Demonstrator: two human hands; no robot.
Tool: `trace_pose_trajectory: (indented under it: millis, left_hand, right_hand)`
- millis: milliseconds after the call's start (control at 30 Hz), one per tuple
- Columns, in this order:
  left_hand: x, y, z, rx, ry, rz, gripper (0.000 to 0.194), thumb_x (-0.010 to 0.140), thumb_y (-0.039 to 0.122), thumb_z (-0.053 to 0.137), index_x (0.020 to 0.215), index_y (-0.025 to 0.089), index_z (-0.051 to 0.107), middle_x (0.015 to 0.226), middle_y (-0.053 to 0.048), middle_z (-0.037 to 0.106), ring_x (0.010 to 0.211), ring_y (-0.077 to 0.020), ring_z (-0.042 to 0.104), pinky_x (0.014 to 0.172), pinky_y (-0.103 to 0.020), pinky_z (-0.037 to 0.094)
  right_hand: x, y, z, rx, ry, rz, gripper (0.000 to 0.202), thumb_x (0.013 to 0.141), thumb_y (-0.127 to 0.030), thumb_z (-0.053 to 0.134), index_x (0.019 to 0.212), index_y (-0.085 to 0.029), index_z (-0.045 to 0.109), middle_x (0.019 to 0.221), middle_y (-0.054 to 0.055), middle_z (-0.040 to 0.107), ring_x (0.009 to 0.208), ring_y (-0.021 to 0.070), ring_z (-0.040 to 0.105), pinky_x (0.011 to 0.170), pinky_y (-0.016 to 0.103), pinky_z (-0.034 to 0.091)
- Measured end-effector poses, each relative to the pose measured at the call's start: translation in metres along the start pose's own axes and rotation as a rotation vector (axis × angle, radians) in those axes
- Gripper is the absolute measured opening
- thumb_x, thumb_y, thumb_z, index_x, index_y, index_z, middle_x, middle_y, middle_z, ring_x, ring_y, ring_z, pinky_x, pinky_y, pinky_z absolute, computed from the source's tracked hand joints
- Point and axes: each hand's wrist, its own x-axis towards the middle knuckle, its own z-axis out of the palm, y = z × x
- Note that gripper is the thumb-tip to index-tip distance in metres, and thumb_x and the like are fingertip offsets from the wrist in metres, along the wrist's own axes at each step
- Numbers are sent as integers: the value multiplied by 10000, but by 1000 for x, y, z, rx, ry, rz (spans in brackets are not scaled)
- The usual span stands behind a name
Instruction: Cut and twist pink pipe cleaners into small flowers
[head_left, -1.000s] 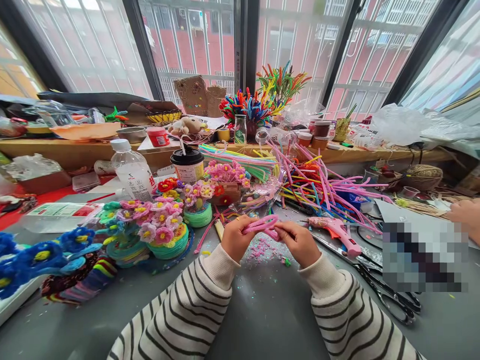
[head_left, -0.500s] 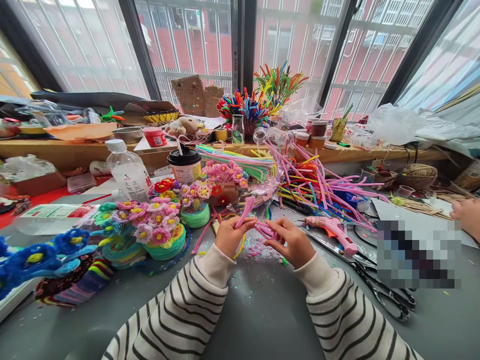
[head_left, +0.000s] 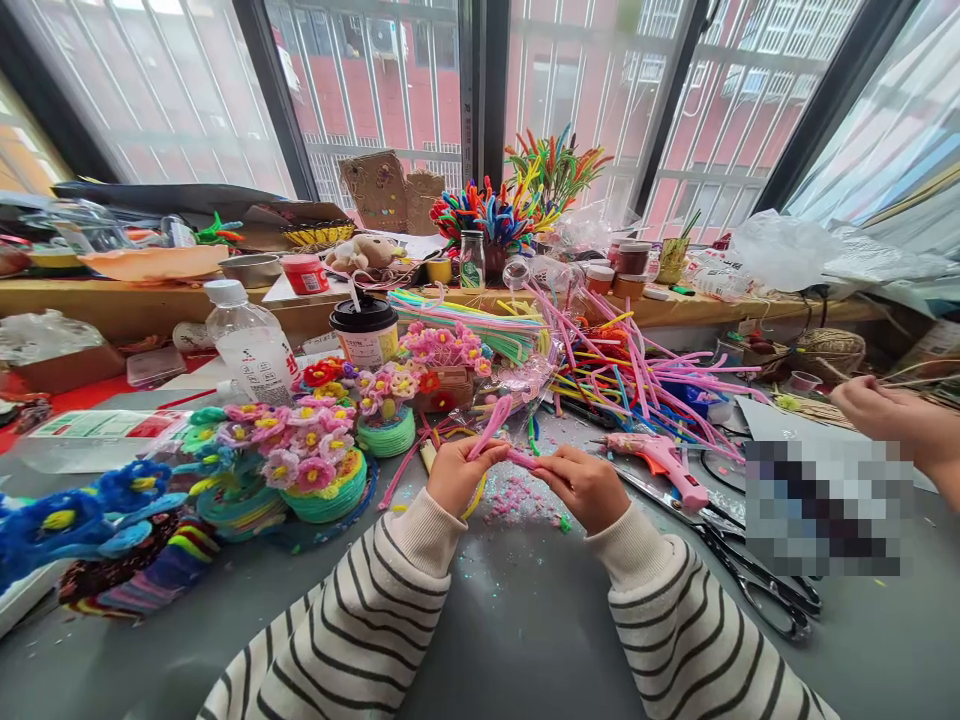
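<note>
Big windows (head_left: 382,90) with dark frames fill the back of the room, and a pink building shows outside. Under them is a wide gray table (head_left: 517,640), full at the back and sides. A long wooden shelf (head_left: 150,294) runs along behind it, crowded with jars and bowls. A messy pile of fuzzy sticks (head_left: 637,385) sits at the back of the table. Little pots of fuzzy flowers (head_left: 311,450) stand on the left. Black scissors (head_left: 761,595) lie on the right. Another person's hand (head_left: 892,415) is at the far right. A pink glue gun (head_left: 664,462) lies near the right hand (head_left: 589,488).

The left hand (head_left: 457,478) pinches a bent pink fuzzy stick (head_left: 493,424); its loop pokes up past those fingers, leaning right. The stick's other part goes across to the right hand, whose fingertips are closed on it. Tiny pink bits (head_left: 514,500) lie below, between the hands.
</note>
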Motion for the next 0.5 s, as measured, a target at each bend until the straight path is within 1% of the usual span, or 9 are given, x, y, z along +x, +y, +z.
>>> trace_pose_trajectory:
  millis: [133, 267, 367, 500]
  left_hand:
    - [1, 0, -2, 16, -4, 20, 143, 540, 275, 640, 589, 141, 650, 578, -8, 616, 565, -123, 520, 595, -235, 409]
    - [1, 1, -3, 60, -14, 51, 149, 551, 282, 635, 589, 138, 635, 583, -4, 599, 570, -117, 505, 606, -231, 398]
    - [2, 0, -3, 78, -26, 68, 164, 573, 297, 619, 614, 138, 630, 608, -8, 595, 587, -120, 503, 620, -234, 393]
    - [2, 1, -2, 75, -48, 38, 194, 597, 319, 600, 644, 132, 616, 625, -11, 584, 609, -124, 503, 623, -233, 392]
  right_hand:
    - [1, -1, -2, -21, -7, -5, 324, 807, -346, 357, 939, -190, 609, 741, 74, 581, 626, 140, 541, 582, 231, 407]
    - [2, -3, -3, -20, -36, -25, 294, 801, -329, 374, 922, -192, 604, 740, 68, 578, 599, 130, 528, 568, 228, 405]
    - [3, -7, -6, -13, -7, -14, 307, 808, -323, 354, 908, -166, 599, 755, 73, 575, 603, 129, 526, 567, 226, 407]
    - [4, -8, -9, -17, 44, 3, 292, 807, -301, 356, 918, -159, 587, 783, 71, 573, 643, 129, 534, 580, 214, 413]
